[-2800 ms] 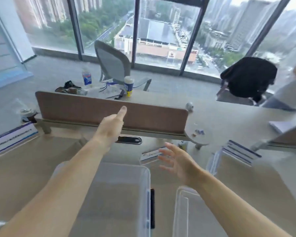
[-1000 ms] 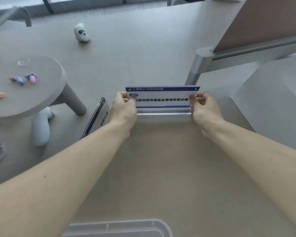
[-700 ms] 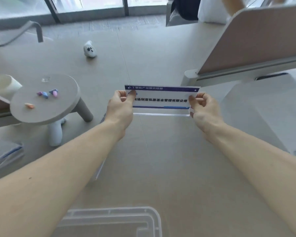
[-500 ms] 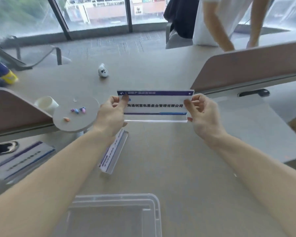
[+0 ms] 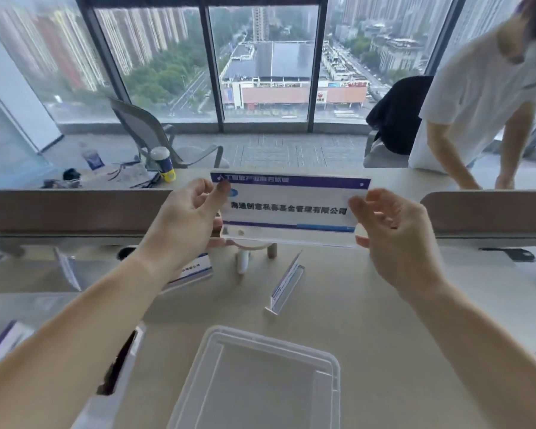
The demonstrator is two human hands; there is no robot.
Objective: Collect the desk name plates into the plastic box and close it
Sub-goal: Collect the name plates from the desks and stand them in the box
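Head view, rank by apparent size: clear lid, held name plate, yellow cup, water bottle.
1. clear lid, nearest camera
2. held name plate
3. yellow cup and water bottle: alike, far off, unranked

left grip (image 5: 183, 218): bare hand | right grip (image 5: 396, 230): bare hand | forearms (image 5: 90, 320): bare to the frame edge

A bottle (image 5: 90, 156), papers (image 5: 127, 176) and a lidded cup (image 5: 163, 162) are noted at the far table's left end; a grey chair (image 5: 146, 131) is set behind them; a white-shirted person (image 5: 483, 97) is seen at its right end.
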